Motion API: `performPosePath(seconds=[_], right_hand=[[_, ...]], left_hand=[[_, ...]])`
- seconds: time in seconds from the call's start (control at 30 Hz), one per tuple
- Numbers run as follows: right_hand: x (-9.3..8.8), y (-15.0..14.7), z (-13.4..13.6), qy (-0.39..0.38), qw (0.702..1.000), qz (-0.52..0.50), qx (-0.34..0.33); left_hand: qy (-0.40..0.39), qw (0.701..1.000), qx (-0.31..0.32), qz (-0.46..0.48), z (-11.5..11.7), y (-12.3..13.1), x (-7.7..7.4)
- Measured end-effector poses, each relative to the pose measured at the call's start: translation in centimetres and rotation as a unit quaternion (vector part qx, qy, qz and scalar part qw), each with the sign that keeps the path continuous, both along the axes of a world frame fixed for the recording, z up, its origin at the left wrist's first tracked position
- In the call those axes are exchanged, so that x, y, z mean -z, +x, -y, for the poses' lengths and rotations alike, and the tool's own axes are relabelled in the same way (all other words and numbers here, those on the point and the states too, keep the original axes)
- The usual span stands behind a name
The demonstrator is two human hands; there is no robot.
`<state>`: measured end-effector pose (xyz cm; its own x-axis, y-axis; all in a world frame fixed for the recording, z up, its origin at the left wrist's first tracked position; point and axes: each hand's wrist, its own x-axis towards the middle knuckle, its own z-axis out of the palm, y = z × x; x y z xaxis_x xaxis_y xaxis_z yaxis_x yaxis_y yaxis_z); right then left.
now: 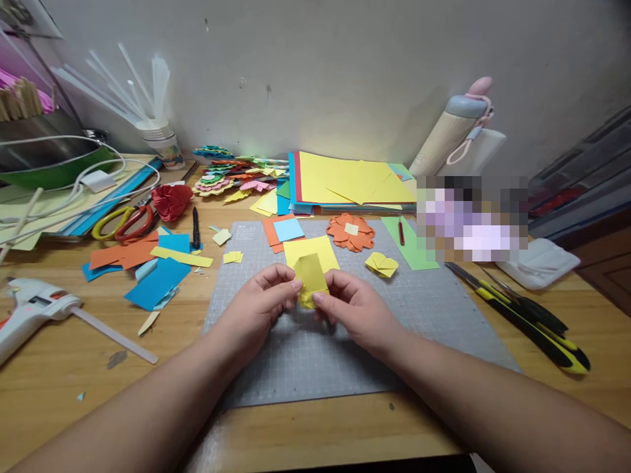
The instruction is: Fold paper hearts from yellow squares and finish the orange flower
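Observation:
Between my two hands, above the grey cutting mat (305, 368), is a piece of yellow paper (310, 272) with a fold along its lower end. My left hand (270, 289) pinches its left edge between thumb and fingers. At the lower right corner, my right hand (357, 305) grips the same paper, thumb on the front. Just behind it lies a flat yellow paper square (323, 249), partly covered. A folded yellow paper piece (382, 264) rests to the right, and an orange paper flower (351, 231) with a pale square centre sits farther back.
A glue gun (44, 309), paper scraps (158, 282) and scissors (131, 222) lie at left. Paper flowers (236, 177) and a stack of coloured sheets (350, 180) line the wall. At right are a utility knife (532, 322) and a leaning bottle (448, 128).

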<state>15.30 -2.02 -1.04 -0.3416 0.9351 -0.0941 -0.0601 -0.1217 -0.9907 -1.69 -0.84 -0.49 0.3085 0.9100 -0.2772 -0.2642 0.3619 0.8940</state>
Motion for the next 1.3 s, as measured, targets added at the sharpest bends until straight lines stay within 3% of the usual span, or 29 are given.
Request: performPosePath(seconds=[0.17, 0.33, 0.5, 0.8, 1.1, 1.3], right_hand=[[0.1, 0.3, -0.2, -0.026, 0.998, -0.014, 0.052], [0.1, 0.2, -0.2, -0.037, 0.998, -0.012, 0.056], [0.1, 0.2, 0.0, -0.047, 0.999, 0.005, 0.004], [-0.1, 0.1, 0.1, -0.037, 0.998, 0.058, -0.002], [-0.4, 0.1, 0.5, 0.048, 0.993, 0.107, -0.001], [-0.2, -0.3, 1.6, 0.204, 0.955, 0.213, 0.019]], left_hand=[[0.056, 0.993, 0.064, -0.088, 0.3, 0.2, -0.7], [0.088, 0.975, 0.055, -0.196, 0.6, 0.5, -1.5], [0.075, 0.98, 0.056, -0.174, 0.6, 0.5, -1.5], [0.092, 0.978, 0.091, -0.165, 0.4, 0.6, -1.4], [0.099, 0.962, 0.081, -0.239, 0.7, 0.3, -0.9], [0.126, 0.934, 0.066, -0.328, 1.3, 0.7, -0.8]])
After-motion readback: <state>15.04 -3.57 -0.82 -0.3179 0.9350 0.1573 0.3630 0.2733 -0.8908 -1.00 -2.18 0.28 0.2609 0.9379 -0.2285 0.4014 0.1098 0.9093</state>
